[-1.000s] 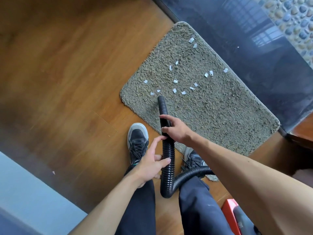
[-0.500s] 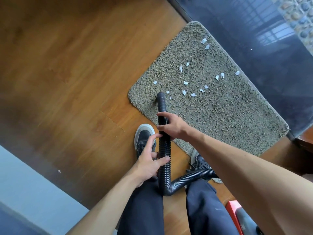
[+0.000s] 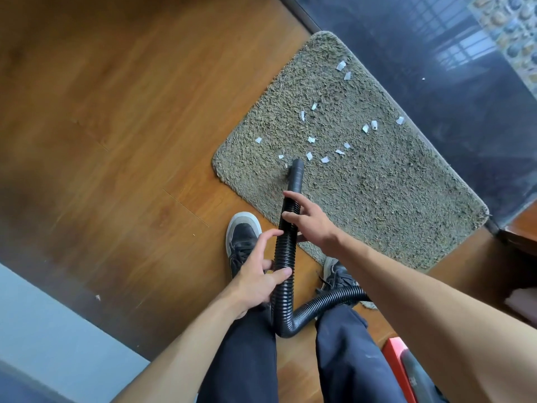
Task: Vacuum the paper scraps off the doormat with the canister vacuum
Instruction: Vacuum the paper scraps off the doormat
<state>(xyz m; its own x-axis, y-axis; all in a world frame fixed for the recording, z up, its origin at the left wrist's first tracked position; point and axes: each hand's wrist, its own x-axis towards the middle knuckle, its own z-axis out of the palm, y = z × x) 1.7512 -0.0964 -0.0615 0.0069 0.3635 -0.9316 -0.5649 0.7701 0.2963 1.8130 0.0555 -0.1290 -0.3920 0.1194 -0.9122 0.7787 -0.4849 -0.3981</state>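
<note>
Hose: black ribbed hose (image 3: 286,257) runs up the centre of the frame from between the person's legs, its smooth nozzle (image 3: 297,175) resting on the near-left part of the doormat (image 3: 377,199).
Scraps: white paper scraps (image 3: 325,159) lie scattered across the mat's left half, the nearest just beside the nozzle mouth.
Handling: the hose looks light and bendy, so it probably flops unless steered close to the stiff nozzle end; the scraps look feather-light and should lift easily.
Left grip: left hand (image 3: 255,274) partly curled around the lower hose, thumb across it, fingers loose.
Right grip: right hand (image 3: 311,222) spread wide, fingertips only brushing the upper hose, not closed on it.
Canister: red canister (image 3: 401,370) at lower right of the frame.
Change: a second ago the right hand was wrapped around the hose; the nozzle has moved further in among the scraps.
</note>
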